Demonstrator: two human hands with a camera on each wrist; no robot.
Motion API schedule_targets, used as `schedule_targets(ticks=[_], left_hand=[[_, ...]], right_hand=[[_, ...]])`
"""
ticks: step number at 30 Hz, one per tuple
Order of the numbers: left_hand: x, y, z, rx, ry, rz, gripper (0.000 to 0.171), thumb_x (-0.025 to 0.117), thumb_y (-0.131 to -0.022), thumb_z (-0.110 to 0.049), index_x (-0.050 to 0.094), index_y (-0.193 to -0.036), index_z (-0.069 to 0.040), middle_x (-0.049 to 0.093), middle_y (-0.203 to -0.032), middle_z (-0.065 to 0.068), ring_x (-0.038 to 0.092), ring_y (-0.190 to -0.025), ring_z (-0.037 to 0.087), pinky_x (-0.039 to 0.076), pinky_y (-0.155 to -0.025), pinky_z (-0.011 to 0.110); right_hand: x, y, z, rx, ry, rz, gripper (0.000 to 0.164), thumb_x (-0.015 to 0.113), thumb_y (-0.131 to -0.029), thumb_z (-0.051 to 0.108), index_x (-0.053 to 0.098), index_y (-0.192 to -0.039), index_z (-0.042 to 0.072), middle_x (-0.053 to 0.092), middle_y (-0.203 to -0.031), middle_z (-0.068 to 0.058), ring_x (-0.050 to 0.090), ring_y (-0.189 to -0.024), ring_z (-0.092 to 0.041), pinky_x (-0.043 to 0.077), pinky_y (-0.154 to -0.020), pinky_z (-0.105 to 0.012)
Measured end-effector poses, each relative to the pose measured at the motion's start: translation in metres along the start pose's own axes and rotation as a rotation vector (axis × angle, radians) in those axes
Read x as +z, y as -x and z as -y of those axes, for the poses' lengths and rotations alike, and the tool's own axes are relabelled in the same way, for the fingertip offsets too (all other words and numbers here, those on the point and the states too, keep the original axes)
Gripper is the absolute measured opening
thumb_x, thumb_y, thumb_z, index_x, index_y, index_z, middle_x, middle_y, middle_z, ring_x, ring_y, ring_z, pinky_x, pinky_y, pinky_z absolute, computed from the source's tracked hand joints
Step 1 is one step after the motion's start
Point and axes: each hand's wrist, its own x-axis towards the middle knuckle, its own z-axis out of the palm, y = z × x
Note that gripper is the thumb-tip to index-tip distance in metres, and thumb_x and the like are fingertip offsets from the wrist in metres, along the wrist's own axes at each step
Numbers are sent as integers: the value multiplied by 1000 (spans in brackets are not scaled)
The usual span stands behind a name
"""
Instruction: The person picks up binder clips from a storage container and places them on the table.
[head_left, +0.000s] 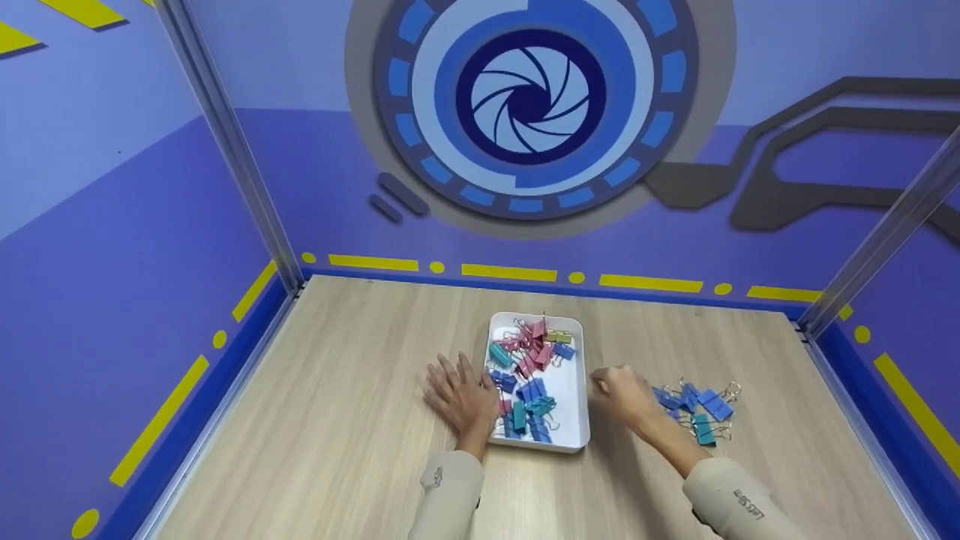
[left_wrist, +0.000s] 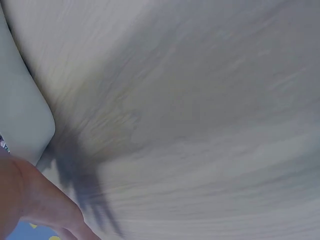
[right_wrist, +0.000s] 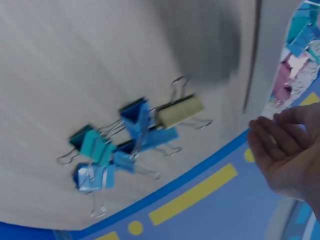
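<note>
A white tray [head_left: 571, 397] holds a mix of binder clips: pink ones [head_left: 534, 358] toward the far end, blue and teal ones [head_left: 518, 416] at the near end, and a yellow one [head_left: 559, 337] by the far right corner. My left hand [head_left: 465, 397] rests at the tray's left side, fingers spread. Just off the tray's right edge is my right hand [head_left: 622, 394], its fingers loosely bent; the right wrist view shows nothing in the palm [right_wrist: 290, 175]. To its right lies a small pile of blue binder clips [head_left: 716, 405], with a teal one [head_left: 703, 430] and a yellow one [right_wrist: 180, 112].
The wood-grain table [head_left: 360, 360] is enclosed by printed blue-purple panels [head_left: 315, 180] at the back and sides. Metal posts [head_left: 240, 165] stand at the back corners. A low rail [head_left: 217, 420] follows the table's left edge.
</note>
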Motion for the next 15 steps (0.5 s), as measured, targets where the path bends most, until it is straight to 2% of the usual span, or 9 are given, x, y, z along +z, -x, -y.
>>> schedule_targets(ticks=[4,7,10,15], left_hand=[[0,0,2,9,-9,-23,62,52,-102,-45,43,-156,-15,27,-169,17,17,-158,42,10,-124,71],[1,0,3,21,-27,-42,62,52,-101,-46,45,-155,-15,29,-168,16,18,-158,42,14,-124,70],[1,-1,2,25,-46,-47,62,52,-101,-47,46,-155,-16,29,-168,15,18,-158,41,15,-125,68],[2,0,2,29,-78,-55,64,52,-101,-48,43,-156,-16,28,-169,14,19,-158,41,16,-125,67]], right_hand=[[19,-1,19,-194,-34,85,22,70,-91,1,75,-112,-3,76,-112,-22,74,-103,-39,62,-87,-49],[32,0,27,-344,-30,132,28,70,-90,-3,72,-118,-4,74,-120,-23,72,-109,-40,60,-92,-50],[43,1,31,-425,-29,145,28,70,-89,-6,72,-117,-3,75,-116,-20,74,-105,-36,61,-88,-48],[56,2,31,-436,-47,153,22,69,-87,-8,73,-107,1,77,-97,-14,72,-81,-22,63,-71,-40]])
